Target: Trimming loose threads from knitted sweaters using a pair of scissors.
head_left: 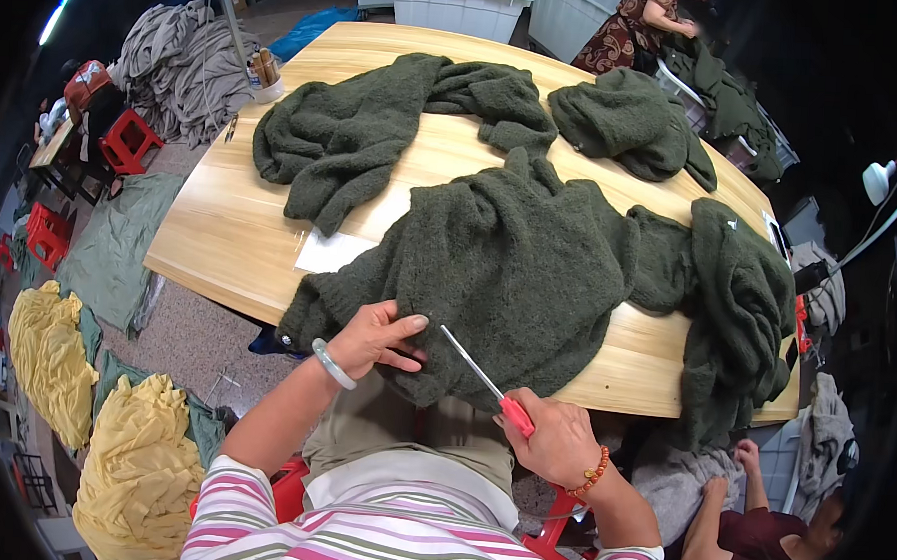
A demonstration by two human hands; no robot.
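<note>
A fuzzy dark green knit garment [509, 263] lies bunched across the near middle of the table and hangs over its front edge toward my lap. My left hand [371, 342], with a pale bangle at the wrist, grips the garment's near left edge between thumb and fingers. In my right hand [554, 440] is a pair of scissors [473, 366] with red handles. Their slim silver blades point up and left over the cloth, toward my left hand, and look closed. My palm and fingers cover most of the handles.
More dark green garments [350, 131] [631, 123] [738, 308] lie around the wooden table [220, 230]. A white paper [335, 253] is partly under the cloth. Co-workers sit at the lower right [757, 544] and upper right [630, 28]. Yellow cloth piles [145, 467] lie at left.
</note>
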